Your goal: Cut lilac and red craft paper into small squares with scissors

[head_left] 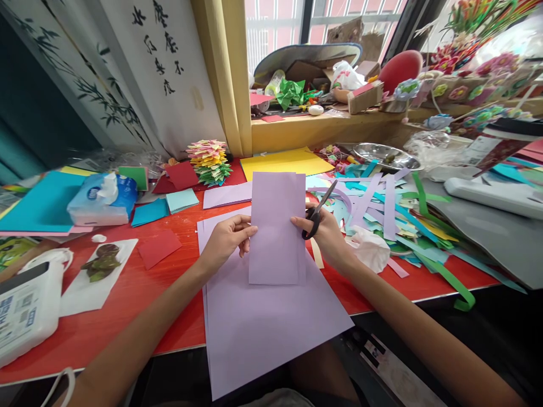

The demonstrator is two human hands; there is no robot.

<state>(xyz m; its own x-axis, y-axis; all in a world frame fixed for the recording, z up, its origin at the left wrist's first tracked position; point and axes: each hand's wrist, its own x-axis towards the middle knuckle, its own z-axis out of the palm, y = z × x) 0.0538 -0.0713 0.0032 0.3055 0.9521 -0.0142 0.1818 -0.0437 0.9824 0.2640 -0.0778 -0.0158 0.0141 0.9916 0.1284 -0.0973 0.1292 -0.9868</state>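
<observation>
Upright in front of me is a folded sheet of lilac paper, its layers slightly offset along the right side. My left hand pinches the left edge between thumb and fingers. On the other edge, my right hand presses its thumb on the paper and also holds black-handled scissors, with the blades pointing up and away to the right. Beneath the folded piece lie large lilac sheets, which overhang the table's front edge. Another lilac strip rests behind my left hand.
Paper offcuts and a crumpled tissue lie to the right on the red table. At left are a tissue pack, blue sheets and a white device. Yellow paper and a metal dish sit farther back.
</observation>
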